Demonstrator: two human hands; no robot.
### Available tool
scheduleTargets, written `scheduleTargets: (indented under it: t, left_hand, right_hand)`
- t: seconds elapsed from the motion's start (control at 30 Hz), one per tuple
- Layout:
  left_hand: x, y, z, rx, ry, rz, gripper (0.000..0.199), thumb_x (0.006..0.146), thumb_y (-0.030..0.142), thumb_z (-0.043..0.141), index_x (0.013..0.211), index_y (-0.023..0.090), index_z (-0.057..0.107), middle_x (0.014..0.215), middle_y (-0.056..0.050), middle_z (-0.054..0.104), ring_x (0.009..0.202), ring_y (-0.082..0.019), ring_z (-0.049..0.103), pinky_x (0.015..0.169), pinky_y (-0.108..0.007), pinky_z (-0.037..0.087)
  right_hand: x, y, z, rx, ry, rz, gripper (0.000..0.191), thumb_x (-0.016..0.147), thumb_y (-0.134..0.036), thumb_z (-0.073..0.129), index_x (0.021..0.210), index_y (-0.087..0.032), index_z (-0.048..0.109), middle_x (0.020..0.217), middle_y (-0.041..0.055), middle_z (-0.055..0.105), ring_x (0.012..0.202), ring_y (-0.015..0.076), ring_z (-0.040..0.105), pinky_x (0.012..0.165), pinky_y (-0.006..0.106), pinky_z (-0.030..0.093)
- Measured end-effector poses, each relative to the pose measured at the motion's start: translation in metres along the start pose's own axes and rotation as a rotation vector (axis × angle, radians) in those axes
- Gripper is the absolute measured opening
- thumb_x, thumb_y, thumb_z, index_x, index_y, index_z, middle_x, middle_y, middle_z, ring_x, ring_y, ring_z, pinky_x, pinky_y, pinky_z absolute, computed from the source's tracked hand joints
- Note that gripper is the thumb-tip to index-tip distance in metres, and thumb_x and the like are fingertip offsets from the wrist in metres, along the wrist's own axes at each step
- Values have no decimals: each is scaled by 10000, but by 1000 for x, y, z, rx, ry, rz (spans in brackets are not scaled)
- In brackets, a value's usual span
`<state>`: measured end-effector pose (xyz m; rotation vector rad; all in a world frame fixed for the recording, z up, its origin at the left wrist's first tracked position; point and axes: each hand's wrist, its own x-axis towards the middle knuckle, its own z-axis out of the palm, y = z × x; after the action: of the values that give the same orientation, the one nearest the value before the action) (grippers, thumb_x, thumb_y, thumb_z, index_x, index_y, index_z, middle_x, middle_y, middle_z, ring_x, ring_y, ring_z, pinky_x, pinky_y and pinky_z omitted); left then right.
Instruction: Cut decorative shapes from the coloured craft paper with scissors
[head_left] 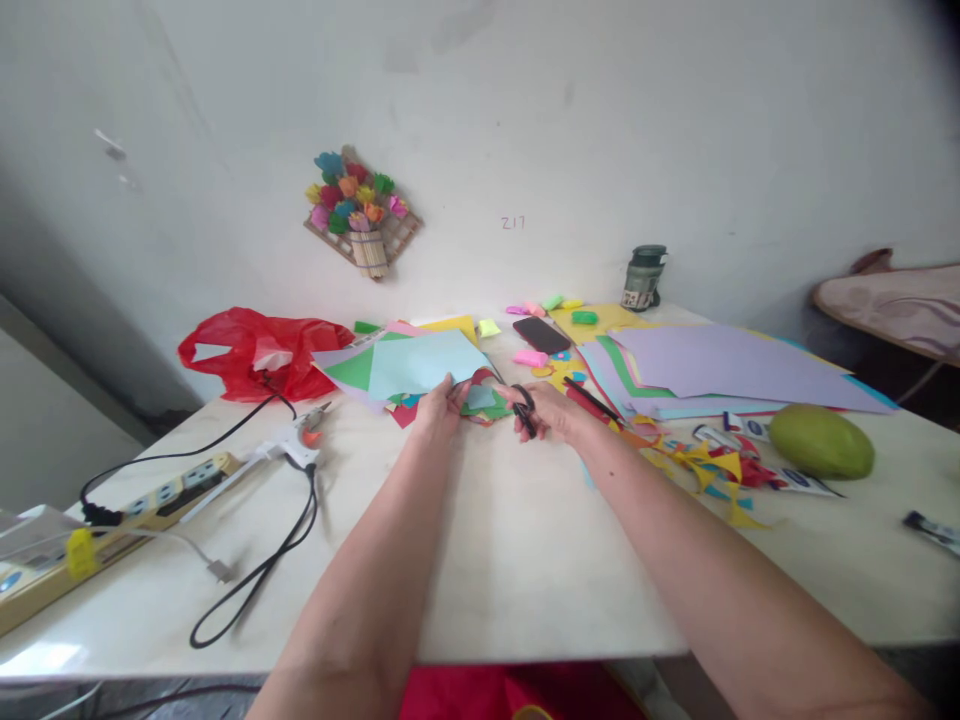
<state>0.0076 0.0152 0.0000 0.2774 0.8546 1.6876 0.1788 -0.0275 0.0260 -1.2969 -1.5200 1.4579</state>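
My right hand (551, 408) is closed around the black handles of a pair of scissors (523, 410), whose blades point left toward my other hand. My left hand (444, 405) pinches a small red piece of paper (481, 376), close to the blades; its exact shape is hard to make out. Just behind my left hand lies a light blue sheet (420, 362) on top of a green sheet (352, 370) and other coloured papers. Small coloured paper pieces (487, 402) lie beneath and between the two hands.
At left are a red plastic bag (255, 350), a glue gun (292, 440) with its cord and a power strip (172, 490). Rightward lie a phone (541, 335), stacked paper sheets (705, 365), yellow scraps (705, 465), tubes (806, 483) and a green fruit (821, 441). A bottle (643, 278) stands behind.
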Motion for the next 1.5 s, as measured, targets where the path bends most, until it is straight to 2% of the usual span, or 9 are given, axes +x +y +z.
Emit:
scheduleTargets:
  t: [0.23, 0.47, 0.63, 0.93, 1.17, 1.5]
  left_hand:
    - [2, -3, -2, -7, -42, 14, 108, 771, 20, 521, 818, 114, 545, 757, -59, 655, 719, -157, 658, 705, -263, 551]
    - [-2, -6, 1, 39, -154, -14, 108, 782, 39, 510, 876, 74, 549, 792, -106, 661, 730, -187, 665, 701, -291, 550]
    - [-5, -8, 4, 45, -184, 9, 191, 755, -8, 513, 915, 88, 550, 778, -78, 663, 689, -173, 663, 670, -287, 553]
    - [-10, -10, 3, 63, -208, 40, 237, 737, -13, 551, 930, 123, 569, 847, -62, 670, 664, -137, 652, 657, -255, 555]
    - [-9, -10, 1, 42, -277, 58, 217, 745, -14, 535, 917, 114, 562, 810, -53, 669, 675, -137, 649, 650, -259, 562]
    - [-15, -14, 5, 50, -278, 80, 225, 755, 11, 546, 938, 141, 556, 833, -43, 674, 654, -129, 654, 645, -261, 554]
  right_hand:
    - [4, 5, 3, 80, -142, -13, 494, 698, -620, 553, 771, -132, 521, 497, 41, 600, 377, 123, 562, 276, 157, 294]
    - [7, 8, 15, 124, -75, -98, 442, 665, -560, 631, 748, -139, 526, 506, 18, 592, 375, 104, 539, 284, 161, 290]
    - [12, 14, 13, 209, -29, -110, 431, 693, -544, 614, 801, -131, 556, 517, 22, 598, 392, 105, 548, 301, 163, 306]
    - [13, 16, 9, 262, -56, -78, 373, 757, -508, 565, 800, -138, 543, 498, 2, 573, 374, 82, 514, 285, 150, 262]
    - [15, 19, 8, 282, -100, -105, 360, 786, -496, 533, 823, -138, 532, 510, 5, 573, 378, 84, 515, 276, 153, 234]
    - [16, 20, 9, 279, -84, -124, 364, 779, -503, 536, 855, -147, 534, 532, 1, 574, 388, 83, 521, 265, 154, 216]
